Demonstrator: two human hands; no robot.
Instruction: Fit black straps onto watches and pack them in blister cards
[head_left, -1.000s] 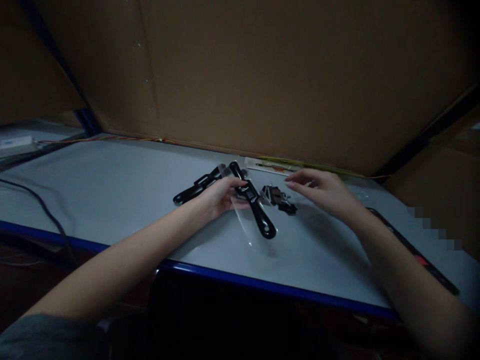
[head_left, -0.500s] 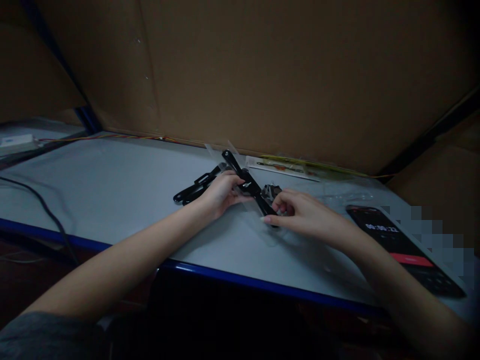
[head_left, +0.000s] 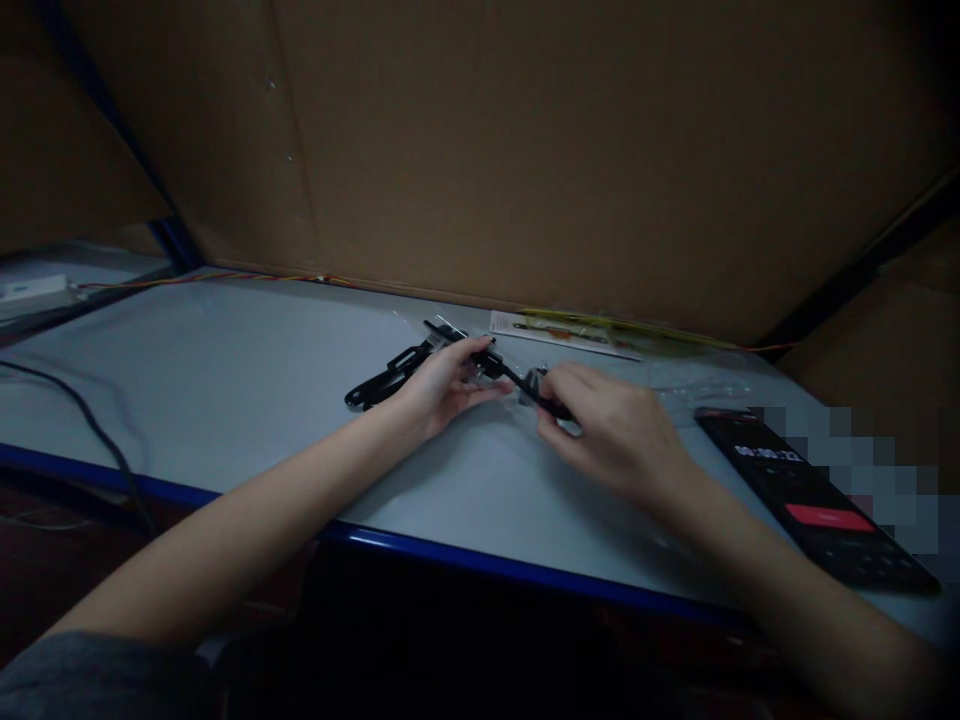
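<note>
A long black metal bracket in a clear plastic sleeve lies between my hands, lifted a little off the grey table. My left hand pinches its far end with thumb and fingers closed. My right hand is closed round its near end, hiding that end. A second black bracket lies flat on the table just left of my left hand. A small dark bundle of hardware is mostly hidden behind my right hand.
A black phone with a lit timer screen lies at the right near the table's blue front edge. A printed card and clear bags lie along the cardboard back wall. A dark cable crosses the left side.
My right hand came down from hovering over the hardware and closed on the bracket's near end. The bracket has swung from pointing toward me to lying flatter, left to right.
</note>
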